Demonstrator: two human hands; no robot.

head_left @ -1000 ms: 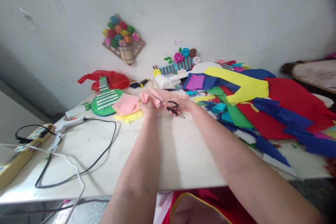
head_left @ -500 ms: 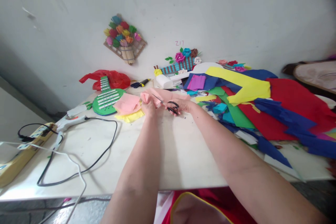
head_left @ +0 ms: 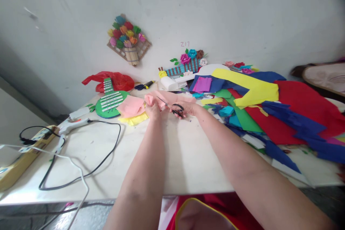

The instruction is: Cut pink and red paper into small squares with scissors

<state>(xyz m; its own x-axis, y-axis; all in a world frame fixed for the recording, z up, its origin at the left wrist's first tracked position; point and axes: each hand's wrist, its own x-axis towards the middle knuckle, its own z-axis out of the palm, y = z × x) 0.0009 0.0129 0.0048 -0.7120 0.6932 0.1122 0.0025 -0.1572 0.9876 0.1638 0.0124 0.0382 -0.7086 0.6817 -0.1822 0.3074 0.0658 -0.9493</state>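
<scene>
My left hand (head_left: 153, 109) is closed around a bunched edge of pink crepe paper (head_left: 172, 97), whose wide part spreads out behind both hands. In my right hand (head_left: 188, 109) are black-handled scissors (head_left: 178, 109), fingers through the loops. The blades point up and left, at the pink paper close to my left hand. Just left of that hand lies a folded pink piece (head_left: 131, 106) on top of yellow paper (head_left: 133, 119).
A green guitar-shaped craft (head_left: 111, 102) stands left, before a red plastic bag (head_left: 115, 81). Further left are a glue gun (head_left: 74, 125), its looping cord and a power strip (head_left: 40, 138). Coloured paper (head_left: 296, 111) is heaped right. Pliers (head_left: 145, 85) lie at the back.
Both hands, the scissors and the pink paper keep nearly the same place. Only a slight shift of the whole view shows.
</scene>
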